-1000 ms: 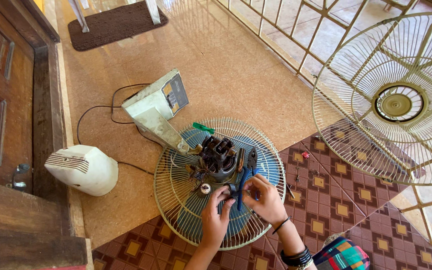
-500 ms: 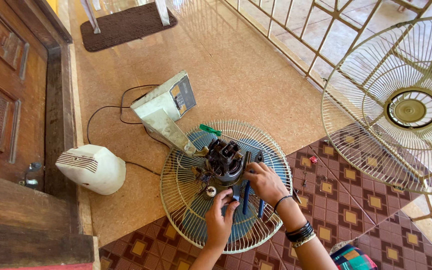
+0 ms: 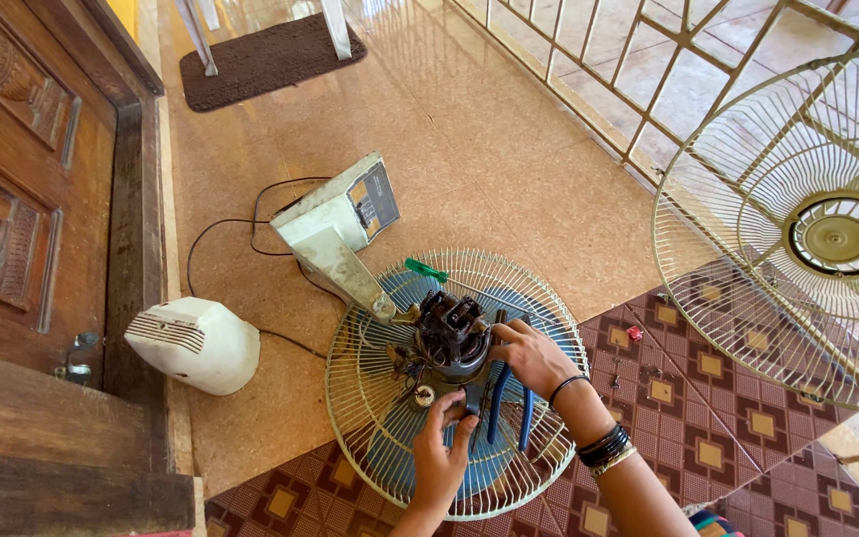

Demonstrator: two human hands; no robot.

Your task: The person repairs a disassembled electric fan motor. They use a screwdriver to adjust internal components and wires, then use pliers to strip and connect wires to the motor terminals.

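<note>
A dark fan motor (image 3: 449, 333) sits bare in the middle of a round wire fan guard (image 3: 370, 418) lying flat on the floor over a blue blade. My right hand (image 3: 529, 358) grips blue-handled pliers (image 3: 509, 403) against the motor's right side. My left hand (image 3: 441, 447) reaches up from below, fingertips touching the motor's lower edge near a small round part. A green-handled screwdriver (image 3: 426, 269) rests on the guard's upper rim.
The fan's cream base with control panel (image 3: 340, 229) and black cord lies above the guard. A white motor cover (image 3: 196, 343) sits left, by a wooden door (image 3: 22, 199). Another wire guard (image 3: 807, 229) leans at right. Patterned mat (image 3: 708, 428), metal railing, dark doormat.
The view has shifted slightly. My right hand stays at the motor with the pliers, and my left hand has moved up closer to the motor's lower edge.
</note>
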